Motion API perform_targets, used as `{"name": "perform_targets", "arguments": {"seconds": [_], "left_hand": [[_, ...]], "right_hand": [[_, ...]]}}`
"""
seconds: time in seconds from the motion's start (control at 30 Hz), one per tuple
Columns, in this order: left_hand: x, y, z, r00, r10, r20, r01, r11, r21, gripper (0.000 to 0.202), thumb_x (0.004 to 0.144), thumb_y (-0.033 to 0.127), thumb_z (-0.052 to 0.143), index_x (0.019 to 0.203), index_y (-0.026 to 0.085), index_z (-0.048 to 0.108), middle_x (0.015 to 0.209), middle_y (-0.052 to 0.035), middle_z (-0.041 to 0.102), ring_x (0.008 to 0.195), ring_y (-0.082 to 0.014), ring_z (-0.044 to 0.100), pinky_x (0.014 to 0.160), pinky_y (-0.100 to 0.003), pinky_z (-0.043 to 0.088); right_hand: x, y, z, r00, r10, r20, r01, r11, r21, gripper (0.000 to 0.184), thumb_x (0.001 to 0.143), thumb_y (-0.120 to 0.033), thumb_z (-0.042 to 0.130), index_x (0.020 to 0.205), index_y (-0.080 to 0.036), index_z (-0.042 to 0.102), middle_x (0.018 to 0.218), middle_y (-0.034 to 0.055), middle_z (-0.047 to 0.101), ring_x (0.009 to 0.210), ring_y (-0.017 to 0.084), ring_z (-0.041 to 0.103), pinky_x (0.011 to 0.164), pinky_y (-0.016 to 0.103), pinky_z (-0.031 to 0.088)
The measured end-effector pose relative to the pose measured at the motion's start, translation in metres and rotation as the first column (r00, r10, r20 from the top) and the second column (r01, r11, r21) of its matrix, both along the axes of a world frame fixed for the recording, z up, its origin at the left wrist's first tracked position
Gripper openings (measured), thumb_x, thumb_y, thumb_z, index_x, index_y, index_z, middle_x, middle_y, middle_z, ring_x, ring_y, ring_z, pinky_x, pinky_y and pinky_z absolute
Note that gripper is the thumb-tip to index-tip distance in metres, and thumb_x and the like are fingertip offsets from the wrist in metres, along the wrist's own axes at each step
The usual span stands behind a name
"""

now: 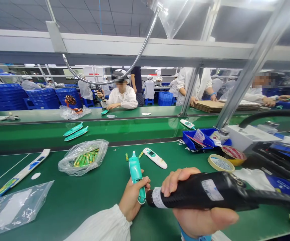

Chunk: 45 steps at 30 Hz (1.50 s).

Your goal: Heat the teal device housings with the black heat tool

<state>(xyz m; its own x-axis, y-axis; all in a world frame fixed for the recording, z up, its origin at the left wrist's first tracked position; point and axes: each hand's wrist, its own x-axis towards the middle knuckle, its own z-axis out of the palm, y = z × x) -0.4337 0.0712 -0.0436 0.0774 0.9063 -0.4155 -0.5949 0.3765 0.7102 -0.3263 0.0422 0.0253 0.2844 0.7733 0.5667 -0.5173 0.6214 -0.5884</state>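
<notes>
My left hand is closed round a teal ear thermometer, its pale tip pointing away from me and its open back facing up. In my right hand lies a black electric screwdriver, its cable running off to the right. The screwdriver's front end is beside the lower end of the thermometer; whether the bit touches it I cannot make out. Just beyond, a white-and-teal thermometer lies on the green bench. Two small batteries, one of them a green-yellow battery, lie near the thermometer tip.
A clear bag of batteries lies left of my hands. A blue parts tray and a tape roll holding screws stand at right. Teal housings and a white thermometer rest on the conveyor. A co-worker sits opposite.
</notes>
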Motion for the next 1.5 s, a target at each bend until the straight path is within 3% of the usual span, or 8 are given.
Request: {"name": "perform_targets", "arguments": {"seconds": [0.23, 0.7, 1.17, 1.33, 1.5], "left_hand": [[-0.002, -0.001, -0.006, 0.999, -0.043, -0.018, 0.044, 0.999, 0.026, 0.05, 0.075, 0.008, 0.061, 0.118, 0.015, 0.036, 0.071, -0.0042, 0.06, 0.058, -0.0119, 0.056, 0.057, -0.022, 0.048], [0.0, -0.001, 0.0, 0.999, -0.015, -0.037, 0.015, 1.0, -0.003, 0.044, 0.077, 0.004, 0.056, 0.116, 0.013, 0.037, 0.063, -0.0018, 0.056, 0.055, -0.0105, 0.053, 0.054, -0.02, 0.047], [0.002, -0.001, 0.005, 0.999, -0.022, -0.039, 0.023, 1.0, 0.01, 0.039, 0.079, 0.003, 0.054, 0.114, 0.011, 0.037, 0.062, -0.0014, 0.056, 0.054, -0.0106, 0.053, 0.054, -0.021, 0.048], [0.0, -0.001, 0.003, 0.998, -0.025, -0.052, 0.026, 1.0, 0.012, 0.046, 0.078, 0.003, 0.055, 0.118, 0.012, 0.035, 0.066, -0.0029, 0.058, 0.055, -0.0106, 0.055, 0.055, -0.021, 0.048], [-0.004, -0.002, 0.004, 0.985, -0.171, -0.037, 0.17, 0.985, -0.023, 0.052, 0.075, 0.007, 0.061, 0.121, 0.014, 0.036, 0.069, -0.0032, 0.061, 0.062, -0.0133, 0.059, 0.06, -0.023, 0.05]], "right_hand": [[0.018, -0.004, 0.006, 0.997, -0.076, -0.015, 0.075, 0.996, -0.045, 0.064, 0.059, -0.081, 0.041, 0.076, -0.021, 0.058, 0.054, -0.0017, 0.054, 0.04, 0.013, 0.049, 0.038, 0.027, 0.041], [0.002, -0.002, -0.007, 0.999, 0.024, 0.03, -0.023, 0.999, -0.023, 0.057, 0.061, -0.077, 0.047, 0.079, -0.023, 0.054, 0.057, -0.0028, 0.057, 0.042, 0.014, 0.051, 0.042, 0.028, 0.042], [0.001, -0.005, -0.002, 0.997, 0.079, -0.003, -0.079, 0.997, -0.012, 0.053, 0.058, -0.075, 0.054, 0.077, -0.025, 0.055, 0.057, -0.0026, 0.057, 0.042, 0.015, 0.051, 0.043, 0.028, 0.041], [0.01, -0.005, 0.0, 1.0, 0.028, -0.005, -0.028, 1.0, 0.003, 0.056, 0.06, -0.075, 0.05, 0.079, -0.023, 0.055, 0.059, -0.0024, 0.056, 0.043, 0.015, 0.051, 0.043, 0.028, 0.042], [0.022, -0.004, 0.007, 0.99, -0.128, -0.05, 0.128, 0.992, -0.01, 0.057, 0.062, -0.075, 0.047, 0.078, -0.021, 0.055, 0.058, -0.0027, 0.055, 0.041, 0.014, 0.05, 0.04, 0.027, 0.041]]}}
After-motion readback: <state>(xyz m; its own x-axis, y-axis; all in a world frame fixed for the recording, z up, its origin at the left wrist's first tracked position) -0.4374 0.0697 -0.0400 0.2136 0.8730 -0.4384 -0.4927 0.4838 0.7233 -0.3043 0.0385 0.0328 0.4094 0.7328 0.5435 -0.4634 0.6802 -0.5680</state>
